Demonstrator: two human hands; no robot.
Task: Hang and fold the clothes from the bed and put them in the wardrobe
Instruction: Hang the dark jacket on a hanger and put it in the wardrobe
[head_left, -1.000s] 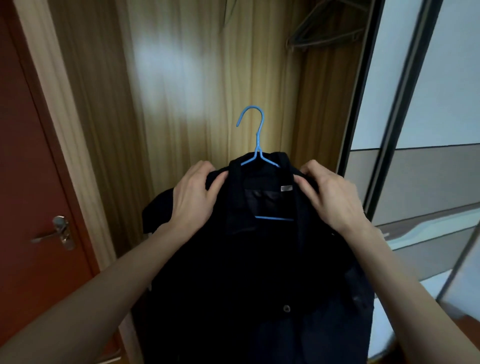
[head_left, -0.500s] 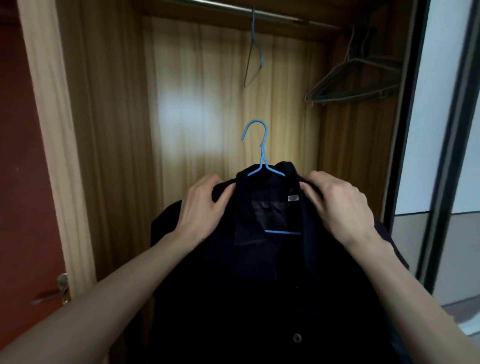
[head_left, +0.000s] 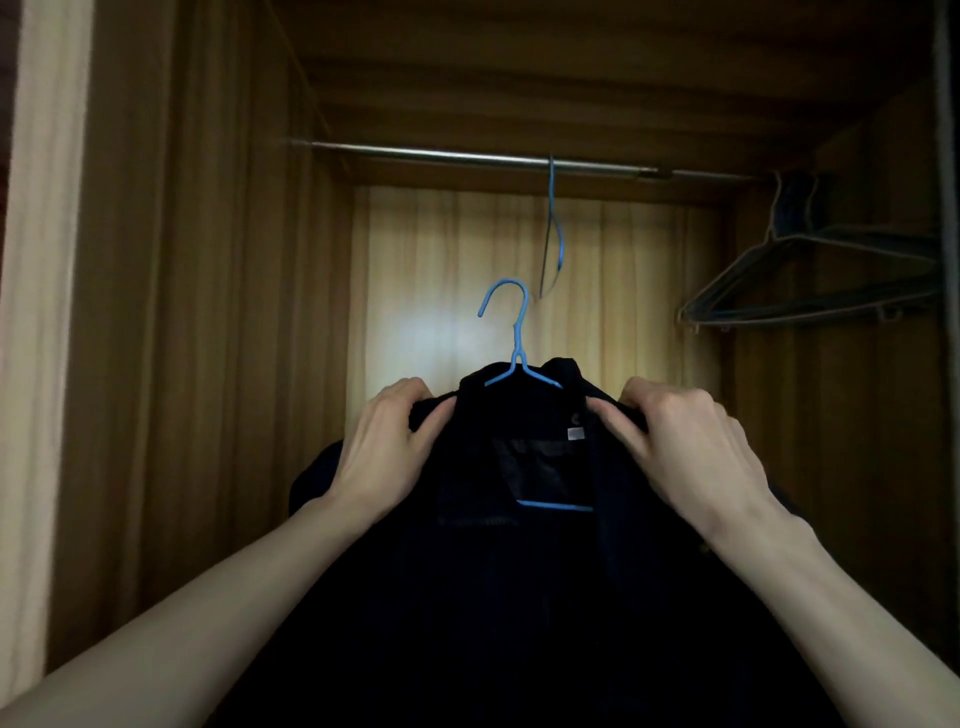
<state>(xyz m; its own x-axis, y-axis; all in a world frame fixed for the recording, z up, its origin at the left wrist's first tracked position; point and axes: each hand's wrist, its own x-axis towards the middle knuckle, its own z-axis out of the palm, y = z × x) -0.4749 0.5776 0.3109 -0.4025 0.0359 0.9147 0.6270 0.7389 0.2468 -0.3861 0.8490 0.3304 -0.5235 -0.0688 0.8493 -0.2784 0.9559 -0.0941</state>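
Observation:
A dark navy jacket (head_left: 519, 597) hangs on a blue wire hanger (head_left: 511, 332) that I hold up in front of the open wardrobe. My left hand (head_left: 387, 452) grips the jacket's left shoulder beside the collar. My right hand (head_left: 691, 447) grips the right shoulder, fingers curled over the fabric. The hanger's hook sticks up free above the collar, well below the metal rail (head_left: 467, 156). The hanger's lower bar shows inside the open neck.
An empty blue hanger (head_left: 553, 228) dangles from the rail just right of my hook. Several dark hangers (head_left: 810, 291) hang at the rail's right end. Wooden wardrobe walls (head_left: 208, 312) stand left and right, with a pale back panel behind.
My view has tilted up and moved closer into the wardrobe, revealing the rail and ceiling. Both hands keep the same grip on the jacket shoulders; the red door and sliding panel left the view.

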